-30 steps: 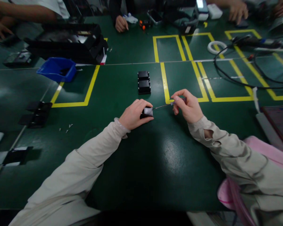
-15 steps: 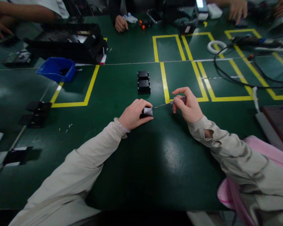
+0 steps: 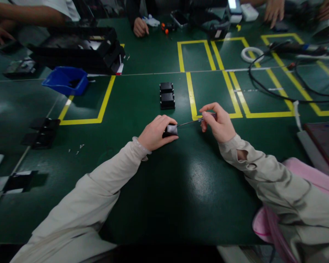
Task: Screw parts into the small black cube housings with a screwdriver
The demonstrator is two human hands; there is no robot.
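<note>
Near the middle of the green table, my left hand [image 3: 156, 133] is closed around a small black box [image 3: 171, 130], whose top reflects light. Thumb and fingers grip its opposite sides. My right hand [image 3: 219, 122] pinches the handle of a screwdriver [image 3: 188, 123], with its thin shaft pointing left. The screwdriver's tip reaches the right upper edge of the box; whether it sits in a screw is too small to tell. Just beyond, two similar black boxes [image 3: 167, 95] stand in line, with small shiny spots along their sides.
Small screws [image 3: 80, 148] lie to the left, near more black parts [image 3: 42, 133]. A blue bin [image 3: 67, 80] stands before black trays [image 3: 79, 49]. Tape roll [image 3: 252, 54] and black cable [image 3: 259, 84] are at right. Across the table are other people's hands [image 3: 140, 27].
My right hand and the screwdriver handle have shifted very slightly. My left hand and the box stay in place. A co-worker's hand at the far right has moved a little.
</note>
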